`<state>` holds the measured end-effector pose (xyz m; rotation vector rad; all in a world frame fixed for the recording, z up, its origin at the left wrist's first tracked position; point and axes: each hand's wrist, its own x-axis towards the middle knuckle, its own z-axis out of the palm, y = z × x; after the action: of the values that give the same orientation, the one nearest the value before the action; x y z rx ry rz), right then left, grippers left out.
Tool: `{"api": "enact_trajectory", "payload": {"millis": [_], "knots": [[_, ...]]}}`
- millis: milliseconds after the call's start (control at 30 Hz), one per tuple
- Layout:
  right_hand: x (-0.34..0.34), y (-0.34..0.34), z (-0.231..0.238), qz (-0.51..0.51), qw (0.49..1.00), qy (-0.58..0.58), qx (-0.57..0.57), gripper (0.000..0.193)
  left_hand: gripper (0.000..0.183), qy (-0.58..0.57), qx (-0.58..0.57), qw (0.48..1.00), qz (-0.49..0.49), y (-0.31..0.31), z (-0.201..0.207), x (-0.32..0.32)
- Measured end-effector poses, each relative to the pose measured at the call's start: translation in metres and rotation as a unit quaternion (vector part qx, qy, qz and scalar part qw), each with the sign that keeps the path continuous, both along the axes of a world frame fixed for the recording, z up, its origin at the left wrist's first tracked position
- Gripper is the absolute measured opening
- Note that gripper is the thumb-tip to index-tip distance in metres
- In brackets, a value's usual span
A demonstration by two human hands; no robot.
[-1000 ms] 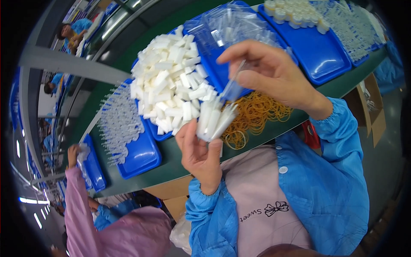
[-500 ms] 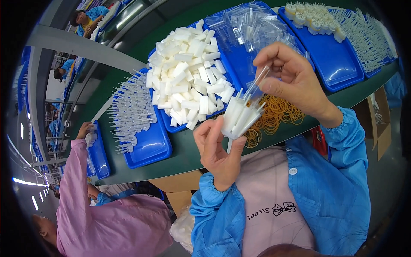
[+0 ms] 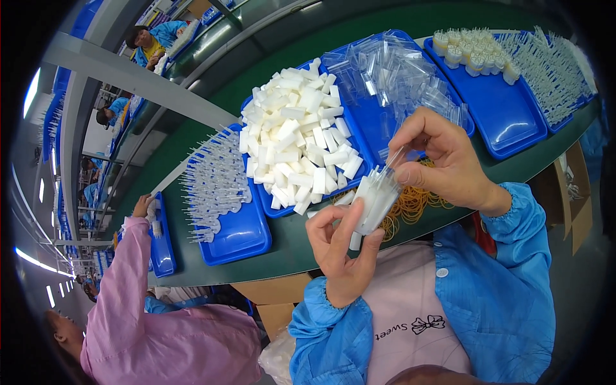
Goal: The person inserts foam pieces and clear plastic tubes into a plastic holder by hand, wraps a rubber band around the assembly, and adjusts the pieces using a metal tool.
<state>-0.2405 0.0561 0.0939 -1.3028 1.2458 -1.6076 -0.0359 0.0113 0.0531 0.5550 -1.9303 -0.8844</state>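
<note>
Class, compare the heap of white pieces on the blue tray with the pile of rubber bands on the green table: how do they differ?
The white pieces are blocky, opaque and heaped high; the rubber bands are thin yellowish loops lying flat. The pieces sit in a blue tray; the bands lie on the green table, partly behind the hands. Both are loose piles.

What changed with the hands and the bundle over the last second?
The right hand came down, bringing a clear piece onto the white bundle that the left hand holds. The left hand's grip stayed; the heap of white pieces and rubber bands lie unchanged.
</note>
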Motion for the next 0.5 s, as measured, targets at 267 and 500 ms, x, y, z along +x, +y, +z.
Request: {"api": "enact_trajectory", "payload": {"millis": [267,500], "knots": [[-0.006,-0.002,0.001,0.03,1.0,0.001,0.001,0.03,0.046,-0.009,0.006,0.999,-0.043,-0.006,0.003,-0.001],[-0.005,0.0,-0.004,0.013,1.0,0.021,-0.001,0.027,0.05,-0.031,0.034,0.997,-0.057,-0.015,-0.002,0.0]]}}
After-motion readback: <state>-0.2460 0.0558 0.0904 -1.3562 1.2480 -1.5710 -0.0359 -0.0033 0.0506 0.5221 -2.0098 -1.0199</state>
